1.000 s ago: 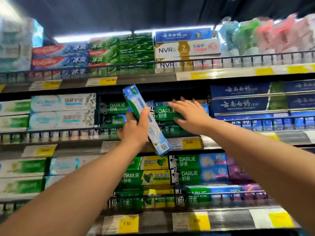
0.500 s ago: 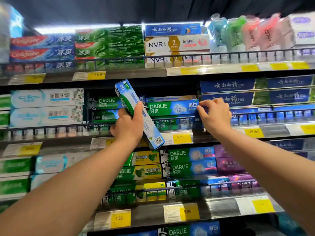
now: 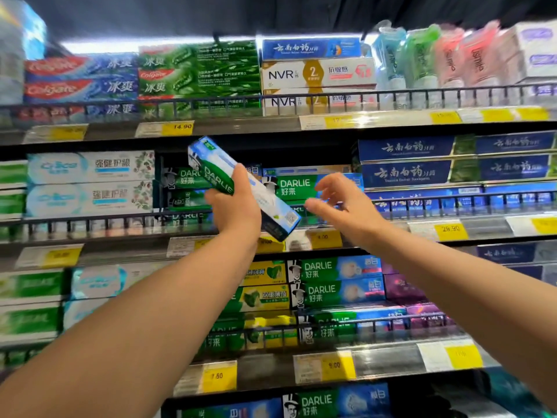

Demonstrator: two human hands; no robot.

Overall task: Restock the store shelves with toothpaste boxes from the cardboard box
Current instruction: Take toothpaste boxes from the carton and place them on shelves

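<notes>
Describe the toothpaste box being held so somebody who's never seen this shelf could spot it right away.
Start at the middle shelf, where green Darlie boxes lie flat behind the black wire rail. In front of them, the left hand grips one Darlie box. It alone is off the shelf, tilted diagonally, top end up-left.

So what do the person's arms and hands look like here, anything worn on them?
Both forearms are bare from the frame edge to the wrist: no sleeves, gloves or watch show. The left hand and right hand carry no visible rings, bands or markings. Fingernails look short and unpainted, though motion blur leaves that uncertain. No cables or straps show on either arm.
</notes>
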